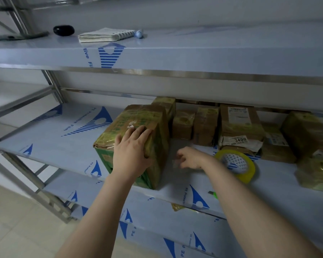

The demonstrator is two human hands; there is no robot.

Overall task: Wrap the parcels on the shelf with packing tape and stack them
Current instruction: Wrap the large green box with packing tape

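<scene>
One large parcel (138,118), wrapped in yellowish tape over green and brown card, stands on the middle shelf (63,131), left of the other parcels and close to the near edge. The left hand (132,148) lies flat on its near top corner, grip released, fingers spread over the tape. The right hand (189,158) hovers just right of that parcel, fingers loosely curled and blurred. I cannot tell whether its grip has anything in it.

One roll of yellow packing tape (237,164) lies flat on the shelf just right of the right hand. At least seven more brown parcels sit to the far right. One of them, a tall one (239,125), carries a label reading 3408.

The upper shelf (194,53) holds three small things at far left: one black oval object (63,30), one pad of papers (104,35) and one small white-and-blue item (139,33).
</scene>
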